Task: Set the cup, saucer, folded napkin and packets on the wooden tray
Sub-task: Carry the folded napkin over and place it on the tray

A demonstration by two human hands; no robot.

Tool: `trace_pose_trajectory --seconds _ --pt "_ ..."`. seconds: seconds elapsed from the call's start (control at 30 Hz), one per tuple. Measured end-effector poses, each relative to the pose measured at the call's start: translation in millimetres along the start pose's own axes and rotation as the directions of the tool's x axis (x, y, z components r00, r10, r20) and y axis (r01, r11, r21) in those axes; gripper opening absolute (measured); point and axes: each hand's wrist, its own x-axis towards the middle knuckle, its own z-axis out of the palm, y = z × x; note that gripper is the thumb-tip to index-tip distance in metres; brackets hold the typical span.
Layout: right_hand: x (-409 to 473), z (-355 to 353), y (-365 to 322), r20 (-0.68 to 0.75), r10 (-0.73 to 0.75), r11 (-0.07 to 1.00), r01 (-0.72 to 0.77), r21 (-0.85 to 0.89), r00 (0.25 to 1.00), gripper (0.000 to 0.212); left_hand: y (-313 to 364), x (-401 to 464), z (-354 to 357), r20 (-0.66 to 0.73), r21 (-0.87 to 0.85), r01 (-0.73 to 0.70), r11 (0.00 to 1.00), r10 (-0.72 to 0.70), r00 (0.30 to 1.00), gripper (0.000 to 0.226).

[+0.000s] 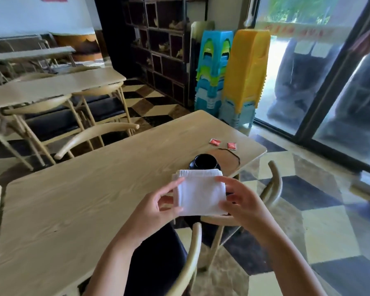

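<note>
Both hands, left hand (158,201) and right hand (241,201), pinch the white folded cloth napkin (200,192) by its side edges. Straight beyond it sit the black cup (205,160) and brown wooden tray (229,160); the red packets (222,144) lie farther off.

Folded napkin (200,194): plain white, with a fine woven texture. Cup (205,160) and saucer (217,166): both glossy black. Wooden tray (231,160): reddish brown with a darker rim. Two packets (215,142) (231,146): orange-red. Worktop (98,184): pale beige with light wood-grain streaks. Floor (320,221): tiled in a cube pattern of cream, tan and black. Stacked stools: one column blue and green (214,67), the other yellow over blue (247,69).
</note>
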Motion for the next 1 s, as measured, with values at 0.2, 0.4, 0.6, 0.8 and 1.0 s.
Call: trace_pose_trajectory --seconds 0.2,0.4,0.6,0.8,1.0 --pt "-7 -70 24 -0.066 -0.022 1.000 0.023 0.019 0.998 0.054 15 34 60 0.086 0.008 -0.003 1.000 0.002 0.996 0.066" --pt "2 -167 52 -0.071 -0.035 0.999 0.033 -0.026 0.997 0.053 31 86 151 0.064 -0.034 -0.022 0.999 0.024 0.998 0.068" --pt "27 -247 85 -0.027 -0.055 0.987 0.051 -0.153 0.998 0.055 43 124 228 -0.007 -0.004 -0.006 1.000 0.006 1.000 0.075" --pt "64 -272 115 0.038 -0.041 0.982 0.048 -0.181 0.998 0.055 40 154 255 -0.111 0.050 0.026 0.998 -0.021 0.994 0.074" --pt "119 -265 139 0.055 -0.007 0.959 0.022 -0.283 0.998 0.056 15 202 252 -0.163 0.040 0.072 0.997 -0.065 0.985 0.063"
